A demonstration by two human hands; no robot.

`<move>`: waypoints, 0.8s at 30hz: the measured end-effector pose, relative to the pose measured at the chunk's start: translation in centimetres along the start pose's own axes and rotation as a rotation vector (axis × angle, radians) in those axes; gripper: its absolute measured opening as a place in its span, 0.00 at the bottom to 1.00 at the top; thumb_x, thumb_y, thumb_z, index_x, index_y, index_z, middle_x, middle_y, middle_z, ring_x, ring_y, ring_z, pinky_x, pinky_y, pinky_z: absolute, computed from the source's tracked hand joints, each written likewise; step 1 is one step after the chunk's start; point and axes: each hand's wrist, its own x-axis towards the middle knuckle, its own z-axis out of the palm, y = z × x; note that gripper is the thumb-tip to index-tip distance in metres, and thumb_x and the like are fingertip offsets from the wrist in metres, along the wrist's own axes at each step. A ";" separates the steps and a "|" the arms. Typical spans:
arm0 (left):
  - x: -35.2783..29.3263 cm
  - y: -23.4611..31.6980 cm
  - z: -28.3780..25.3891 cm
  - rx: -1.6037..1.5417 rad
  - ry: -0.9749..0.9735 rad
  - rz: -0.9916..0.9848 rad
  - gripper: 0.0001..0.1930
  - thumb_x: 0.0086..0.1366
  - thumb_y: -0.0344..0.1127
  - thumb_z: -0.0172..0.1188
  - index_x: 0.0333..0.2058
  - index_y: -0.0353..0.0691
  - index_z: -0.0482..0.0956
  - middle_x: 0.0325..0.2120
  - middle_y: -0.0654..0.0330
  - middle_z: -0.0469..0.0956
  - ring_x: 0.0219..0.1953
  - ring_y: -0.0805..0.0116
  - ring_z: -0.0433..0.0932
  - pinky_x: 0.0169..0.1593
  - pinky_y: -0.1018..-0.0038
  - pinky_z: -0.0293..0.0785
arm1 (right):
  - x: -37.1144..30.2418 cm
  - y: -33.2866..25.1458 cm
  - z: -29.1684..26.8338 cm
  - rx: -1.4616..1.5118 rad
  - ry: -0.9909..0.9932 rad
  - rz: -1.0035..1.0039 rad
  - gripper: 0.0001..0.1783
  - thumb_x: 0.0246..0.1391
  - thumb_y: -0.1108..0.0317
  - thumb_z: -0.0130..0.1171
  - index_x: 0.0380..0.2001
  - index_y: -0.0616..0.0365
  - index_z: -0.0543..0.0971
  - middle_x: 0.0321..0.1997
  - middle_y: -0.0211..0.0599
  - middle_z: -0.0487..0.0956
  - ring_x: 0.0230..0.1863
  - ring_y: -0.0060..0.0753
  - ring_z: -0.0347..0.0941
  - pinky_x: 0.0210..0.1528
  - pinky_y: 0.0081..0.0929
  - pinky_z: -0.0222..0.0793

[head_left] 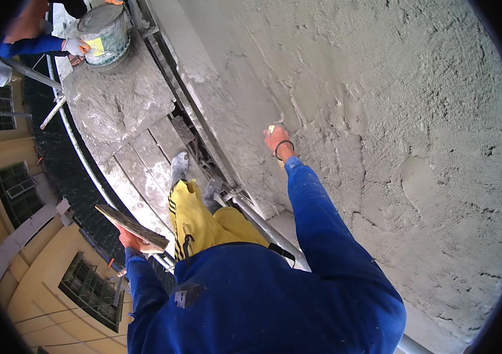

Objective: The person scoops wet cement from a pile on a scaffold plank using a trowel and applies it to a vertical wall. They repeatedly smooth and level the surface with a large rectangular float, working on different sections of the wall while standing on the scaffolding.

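My right hand (277, 141), with a dark band round its wrist, is closed on a trowel (272, 127) against the grey mortar wall (416, 112). Only a pale bit of its handle shows; the hand hides most of the tool. Around it the mortar is partly smoothed, with ridges, while farther right the surface is rough and pitted. My left hand (131, 241) grips a plasterer's hawk (134, 228), a flat board seen nearly edge-on, held low on the left, away from the wall. What lies on its upper face cannot be made out.
I stand on a mortar-smeared plank platform (136, 171), a gap (189, 127) running between it and the wall. A metal rail (77, 138) bounds the left side, with dark netting and a yellow building beyond. Far left, a co-worker's gloved hand (76, 47) touches a bucket (105, 35).
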 end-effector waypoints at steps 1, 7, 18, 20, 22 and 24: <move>-0.1 0.5 -0.1 -0.003 -0.005 -0.013 0.46 0.60 0.77 0.47 0.40 0.28 0.79 0.29 0.53 0.81 0.27 0.56 0.81 0.26 0.60 0.77 | 0.9 0.0 0.2 -0.017 0.013 0.017 0.23 0.58 0.56 0.58 0.49 0.62 0.77 0.51 0.58 0.78 0.54 0.61 0.74 0.54 0.50 0.72; 0.0 1.1 -2.4 0.072 0.011 -0.007 0.47 0.61 0.75 0.48 0.49 0.27 0.75 0.39 0.51 0.81 0.37 0.54 0.81 0.39 0.61 0.78 | 1.6 -3.0 -0.7 -0.006 0.080 0.014 0.23 0.58 0.56 0.58 0.50 0.63 0.75 0.48 0.58 0.79 0.51 0.61 0.75 0.51 0.51 0.73; 0.0 -1.0 -2.2 0.003 0.063 0.029 0.40 0.62 0.75 0.47 0.33 0.35 0.78 0.19 0.56 0.77 0.16 0.60 0.76 0.17 0.64 0.68 | -3.0 0.5 -4.2 0.122 0.256 -0.149 0.23 0.58 0.54 0.59 0.42 0.66 0.73 0.33 0.63 0.80 0.40 0.66 0.78 0.39 0.54 0.72; 0.3 -1.4 -1.3 -0.026 0.117 0.048 0.41 0.62 0.75 0.47 0.35 0.33 0.79 0.22 0.55 0.79 0.19 0.59 0.78 0.19 0.63 0.71 | -4.0 1.0 -4.3 0.148 0.326 -0.195 0.23 0.59 0.54 0.59 0.41 0.67 0.72 0.31 0.63 0.80 0.39 0.67 0.78 0.37 0.54 0.72; -0.7 -1.9 -0.7 -0.004 -0.016 0.050 0.44 0.61 0.75 0.47 0.41 0.28 0.78 0.31 0.52 0.81 0.27 0.56 0.80 0.27 0.61 0.76 | -4.5 1.7 -4.5 0.179 0.394 -0.227 0.22 0.59 0.54 0.58 0.40 0.67 0.71 0.30 0.63 0.80 0.37 0.67 0.77 0.36 0.55 0.71; -2.0 -2.2 -0.3 0.080 -0.059 0.079 0.45 0.61 0.75 0.47 0.42 0.27 0.78 0.33 0.52 0.81 0.30 0.56 0.81 0.30 0.60 0.78 | -6.2 3.2 -4.2 0.212 0.438 -0.234 0.22 0.60 0.54 0.57 0.41 0.66 0.70 0.29 0.63 0.80 0.36 0.68 0.77 0.35 0.56 0.71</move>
